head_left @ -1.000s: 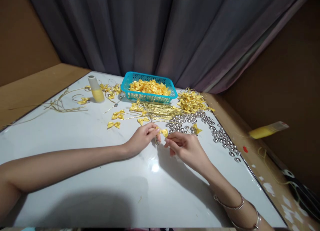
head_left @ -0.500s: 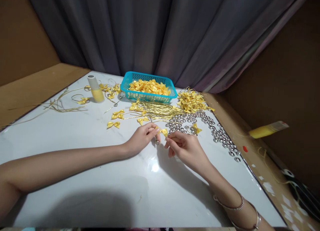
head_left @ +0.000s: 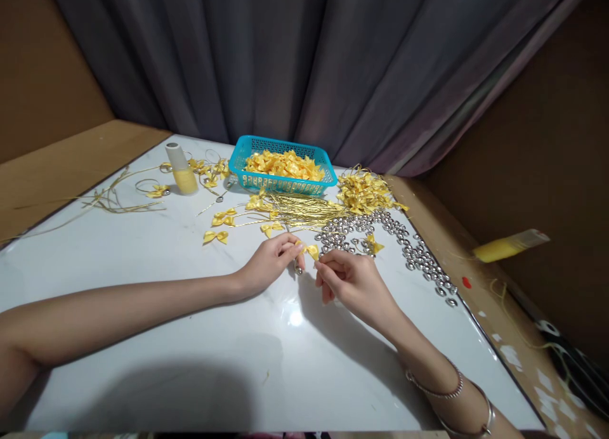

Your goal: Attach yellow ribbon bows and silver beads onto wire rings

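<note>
Bow (head_left: 313, 252), head view: off the near side of the basket (head_left: 285, 185), a bit right of its middle, between the two hands.

Left hand (head_left: 270, 261): thumb and fingers pinching the bow's left end. One silver bead (head_left: 299, 270) hangs just below those fingers; its attachment is too small to make out.

Right hand (head_left: 352, 280): thumb and index tips pressed together at the bow's right tip, other fingers curled under. Can't tell if they grip the bow or sit just beside it. Two bangles (head_left: 447, 396) on that wrist.

Rest, relative to basket:
- Inside: heap of loose bows (head_left: 285, 165).
- Just in front: gold cords (head_left: 304, 212), lying lengthwise; a few spare bows (head_left: 216, 237) near their left ends.
- Right, near: bow pile (head_left: 364, 193).
- Front right: scattered beads (head_left: 431, 271), running along the edge of the white table (head_left: 190, 356).
- Left: bottle (head_left: 184, 176), standing, yellow lower part; finished-looking loops nearby.
- Far right, off the white top: yellow tube (head_left: 511, 245), paper scraps (head_left: 511, 356), black tool (head_left: 578, 372).
- Behind: grey curtain (head_left: 266, 58).
</note>
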A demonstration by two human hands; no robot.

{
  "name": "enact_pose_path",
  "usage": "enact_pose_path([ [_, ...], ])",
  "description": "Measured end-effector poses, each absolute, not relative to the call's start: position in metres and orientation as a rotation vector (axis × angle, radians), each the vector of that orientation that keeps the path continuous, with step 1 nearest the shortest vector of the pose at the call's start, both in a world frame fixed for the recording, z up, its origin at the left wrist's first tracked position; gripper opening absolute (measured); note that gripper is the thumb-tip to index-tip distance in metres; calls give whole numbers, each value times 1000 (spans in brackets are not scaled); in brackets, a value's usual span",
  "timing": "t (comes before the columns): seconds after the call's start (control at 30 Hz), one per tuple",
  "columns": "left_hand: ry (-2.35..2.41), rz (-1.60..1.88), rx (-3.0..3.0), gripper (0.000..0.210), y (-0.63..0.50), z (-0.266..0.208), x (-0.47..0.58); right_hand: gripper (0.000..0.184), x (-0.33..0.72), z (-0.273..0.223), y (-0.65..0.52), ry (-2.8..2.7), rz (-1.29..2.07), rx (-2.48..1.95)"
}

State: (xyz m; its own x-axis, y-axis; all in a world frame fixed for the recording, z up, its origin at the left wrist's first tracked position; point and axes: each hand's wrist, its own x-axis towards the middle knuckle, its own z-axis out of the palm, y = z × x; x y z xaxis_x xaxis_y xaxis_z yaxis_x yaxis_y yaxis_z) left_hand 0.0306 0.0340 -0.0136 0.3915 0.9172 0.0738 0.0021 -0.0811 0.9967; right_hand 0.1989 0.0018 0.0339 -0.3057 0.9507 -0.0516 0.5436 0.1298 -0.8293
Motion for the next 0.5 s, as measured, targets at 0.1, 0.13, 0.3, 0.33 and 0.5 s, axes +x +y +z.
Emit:
enact_pose_path([
  [0.1, 888, 949, 1449, 22, 34, -13, 31, 22, 198, 35, 1, -1930, 1054, -1435],
  [0.13, 889, 949, 1451, 22, 34, -13, 31, 22, 198, 35, 1, -1933, 1052, -1434],
  [0.3, 893, 950, 1456, 21, 34, -13, 30, 22, 198, 33, 0, -1945, 1034, -1434],
  [0.33, 897, 949, 1456, 20, 34, -13, 30, 22, 198, 33, 0, -1947, 1031, -1435],
  [0.5, 926, 954, 1475, 19, 32, -13, 30, 22, 195, 35, 0, -1909, 1073, -1467],
])
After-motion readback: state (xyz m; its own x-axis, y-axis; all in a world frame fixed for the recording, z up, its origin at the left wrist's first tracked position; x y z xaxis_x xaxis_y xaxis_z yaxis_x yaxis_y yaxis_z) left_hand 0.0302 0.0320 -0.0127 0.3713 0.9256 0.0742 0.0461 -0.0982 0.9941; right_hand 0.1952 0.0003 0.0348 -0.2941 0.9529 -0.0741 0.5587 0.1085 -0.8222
